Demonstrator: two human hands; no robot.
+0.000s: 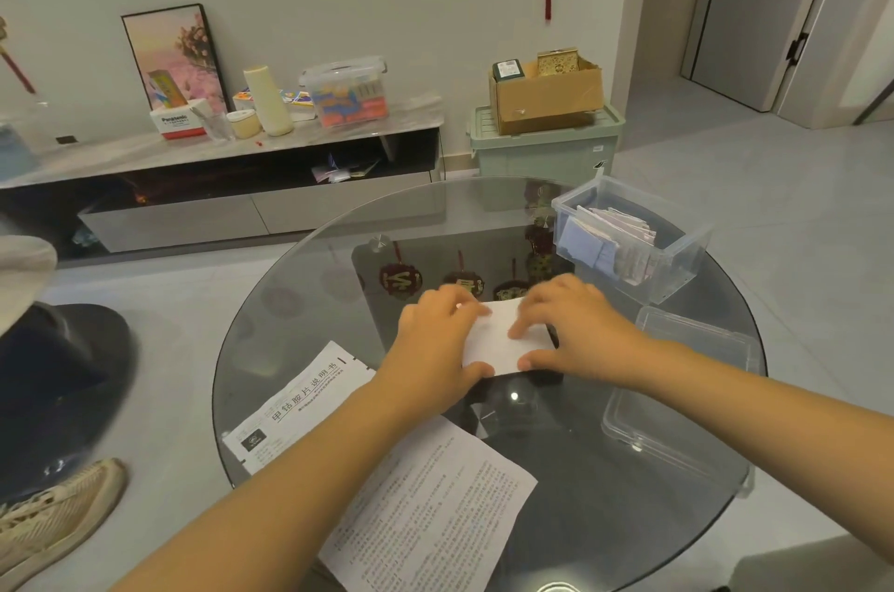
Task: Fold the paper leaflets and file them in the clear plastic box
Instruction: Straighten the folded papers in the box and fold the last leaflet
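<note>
A small folded white leaflet lies flat on the round glass table, between both hands. My left hand presses its left edge with straight fingers, thumb at the near corner. My right hand presses its right side, fingers flat on top and thumb at the near edge. The clear plastic box stands at the table's far right and holds several folded leaflets. Two unfolded printed leaflets lie near me: one at the left edge, a larger one under my left forearm.
The box's clear lid lies on the table's right side, just right of my right wrist. A dark stool and a shoe are at the left. A low cabinet and a green bin stand beyond the table.
</note>
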